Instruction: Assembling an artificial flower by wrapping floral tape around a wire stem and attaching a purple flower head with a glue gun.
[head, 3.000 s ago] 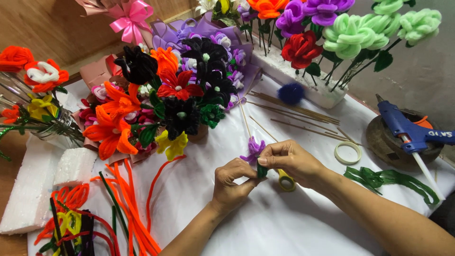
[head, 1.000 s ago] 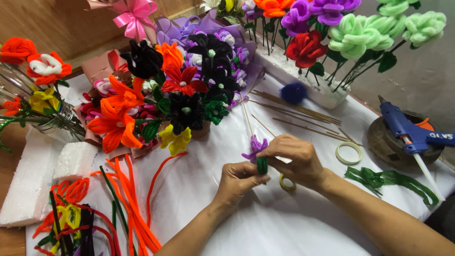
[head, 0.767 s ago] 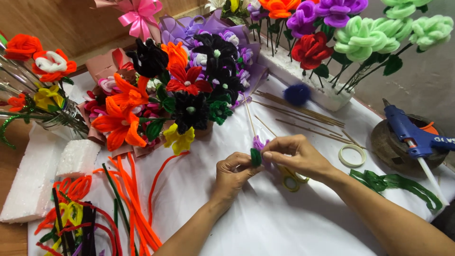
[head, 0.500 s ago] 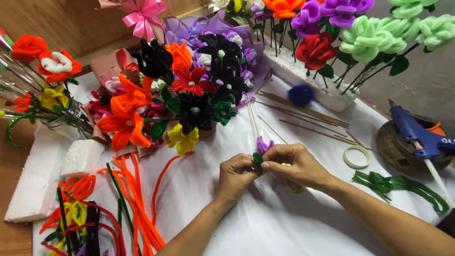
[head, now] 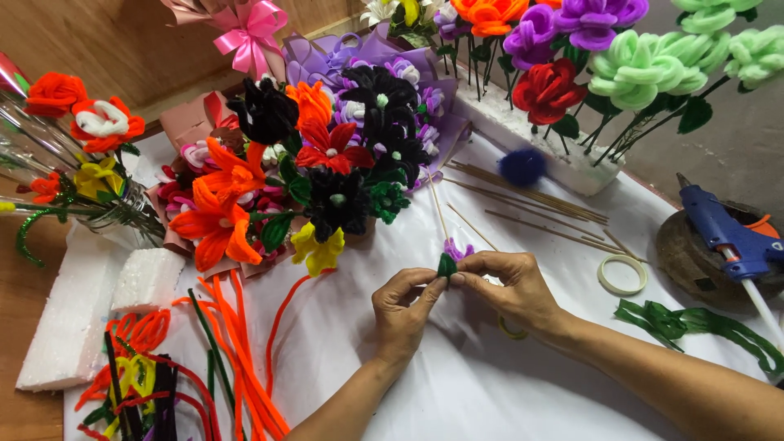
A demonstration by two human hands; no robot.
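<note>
Both: left hand [head: 402,309], right hand [head: 508,286] pinch-grip purple flower [head: 449,260].

Small purple pipe-cleaner flower [head: 452,255] with green-wrapped base, held upright.

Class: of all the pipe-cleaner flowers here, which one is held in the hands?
The tiny purple flower with green base, pinched between both hands; the others stand in bouquets.

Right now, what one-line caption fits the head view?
Both hands, left hand and right hand, pinch a small purple flower beside a pipe-cleaner bouquet.
</note>
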